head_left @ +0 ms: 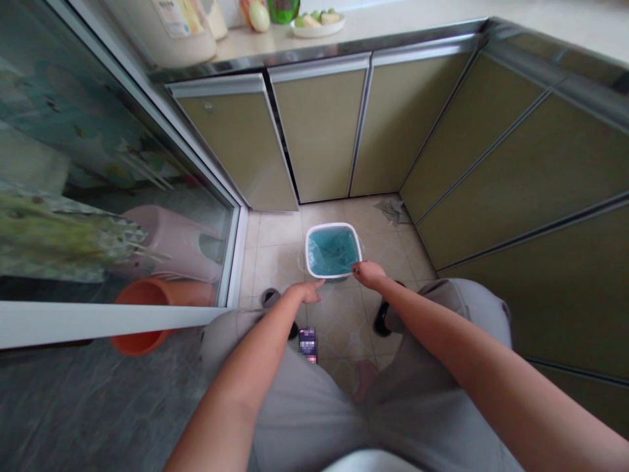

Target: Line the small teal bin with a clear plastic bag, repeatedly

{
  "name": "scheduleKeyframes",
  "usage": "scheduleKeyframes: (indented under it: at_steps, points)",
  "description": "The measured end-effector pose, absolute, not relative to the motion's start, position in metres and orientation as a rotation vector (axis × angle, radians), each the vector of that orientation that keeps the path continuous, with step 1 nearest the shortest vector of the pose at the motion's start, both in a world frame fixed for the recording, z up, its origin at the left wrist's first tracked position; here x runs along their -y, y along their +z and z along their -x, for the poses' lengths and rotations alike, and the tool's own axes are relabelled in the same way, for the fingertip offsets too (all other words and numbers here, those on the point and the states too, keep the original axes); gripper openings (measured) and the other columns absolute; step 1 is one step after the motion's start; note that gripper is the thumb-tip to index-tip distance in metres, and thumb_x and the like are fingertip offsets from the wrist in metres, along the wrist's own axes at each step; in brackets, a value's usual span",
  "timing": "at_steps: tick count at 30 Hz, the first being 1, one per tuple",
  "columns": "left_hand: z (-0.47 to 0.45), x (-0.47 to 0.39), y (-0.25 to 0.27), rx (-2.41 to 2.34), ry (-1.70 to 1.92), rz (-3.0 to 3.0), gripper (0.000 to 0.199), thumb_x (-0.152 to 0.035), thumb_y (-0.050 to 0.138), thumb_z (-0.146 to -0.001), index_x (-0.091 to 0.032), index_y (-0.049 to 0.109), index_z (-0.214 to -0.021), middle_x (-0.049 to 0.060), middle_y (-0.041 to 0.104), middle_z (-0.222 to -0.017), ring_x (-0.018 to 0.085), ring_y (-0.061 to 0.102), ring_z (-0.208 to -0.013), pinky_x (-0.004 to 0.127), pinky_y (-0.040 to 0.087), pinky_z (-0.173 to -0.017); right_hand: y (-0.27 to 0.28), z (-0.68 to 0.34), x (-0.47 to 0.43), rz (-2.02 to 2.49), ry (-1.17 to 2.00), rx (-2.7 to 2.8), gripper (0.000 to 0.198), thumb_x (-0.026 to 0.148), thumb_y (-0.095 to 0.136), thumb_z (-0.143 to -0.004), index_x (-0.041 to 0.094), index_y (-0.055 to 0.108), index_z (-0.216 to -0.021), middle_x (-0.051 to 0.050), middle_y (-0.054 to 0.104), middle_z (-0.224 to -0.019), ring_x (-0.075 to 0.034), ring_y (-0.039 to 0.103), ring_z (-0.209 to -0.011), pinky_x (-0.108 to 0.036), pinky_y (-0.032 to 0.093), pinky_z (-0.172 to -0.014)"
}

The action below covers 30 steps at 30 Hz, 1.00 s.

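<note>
On the tiled floor between my feet stands a small trash can (308,257) with a white rim, lined with a teal plastic bag (334,252). My right hand (369,273) is closed at the rim's near right corner, fingers pinched on the edge; whether they hold the rim alone or also the bag is hard to see. Just short of the near left corner is my left hand (308,292), its index finger stretched out toward the rim. Nothing shows in that left hand, though its other fingers are partly hidden.
A phone (308,345) lies low between my legs. Beige cabinets (319,131) stand ahead and to the right; the left door (236,137) is slightly ajar. On the counter are a plate of food (318,26) and a large jug (171,33). A glass door (187,144) is at left.
</note>
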<state>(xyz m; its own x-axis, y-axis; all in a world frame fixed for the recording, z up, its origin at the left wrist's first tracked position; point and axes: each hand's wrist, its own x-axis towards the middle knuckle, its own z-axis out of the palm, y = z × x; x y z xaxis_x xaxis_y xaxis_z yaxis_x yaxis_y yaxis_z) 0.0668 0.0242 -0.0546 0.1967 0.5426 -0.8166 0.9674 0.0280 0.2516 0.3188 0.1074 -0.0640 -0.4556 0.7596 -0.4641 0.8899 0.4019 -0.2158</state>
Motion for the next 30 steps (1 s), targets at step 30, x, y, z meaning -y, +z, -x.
scheduleKeyframes:
  at_steps: [30]
  points:
    - [-0.067,-0.019,-0.047,-1.449,-0.576,-1.614,0.103,-0.047,0.063,-0.089,-0.024,0.0,-0.168,0.018,0.047,-0.157,0.03,0.054,-0.14,0.04,0.045,-0.111,-0.009,-0.314,-0.11,-1.453,-0.607,-2.433,0.032,0.032,0.053,-0.096,0.033,0.079,-0.115,-0.007,0.075,-0.121,-0.026,0.07,-0.107,-0.031,0.05,-0.083]
